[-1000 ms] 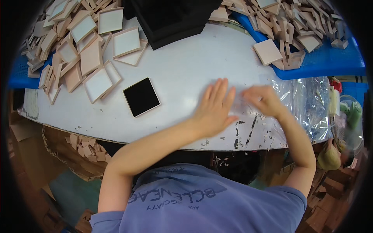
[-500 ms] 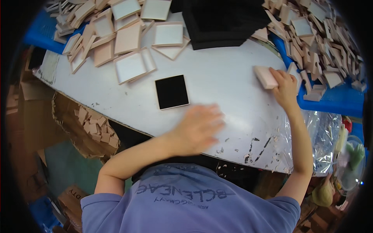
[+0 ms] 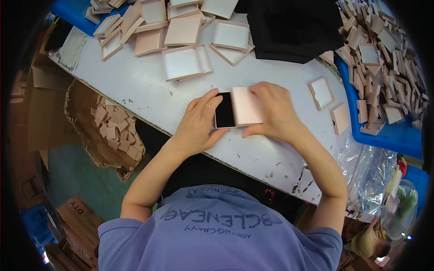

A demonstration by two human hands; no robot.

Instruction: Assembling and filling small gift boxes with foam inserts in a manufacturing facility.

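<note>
Fingers and thumb of my left hand (image 3: 195, 123) grip the left end of a shallow box base (image 3: 224, 110) with a black lining, at the middle of the table. My right hand (image 3: 279, 110), slightly blurred, holds a pale pink box lid (image 3: 247, 106) by its right side. The lid lies over the right part of the base, and the black lining shows between it and my left fingers. Whether the lid is pressed down or only rests there, I cannot tell.
Loose pink box parts with white insides (image 3: 182, 62) are heaped at the far left of the white table (image 3: 149, 97). Beside them lies a stack of black sheets (image 3: 294, 31). A blue crate (image 3: 384, 141) of box parts stands right; a torn carton (image 3: 79, 122) of pieces stands lower left.
My right hand has brought the pink lid from the crate's edge to the middle. My left hand has closed on the black-lined base. The whole view has shifted.
</note>
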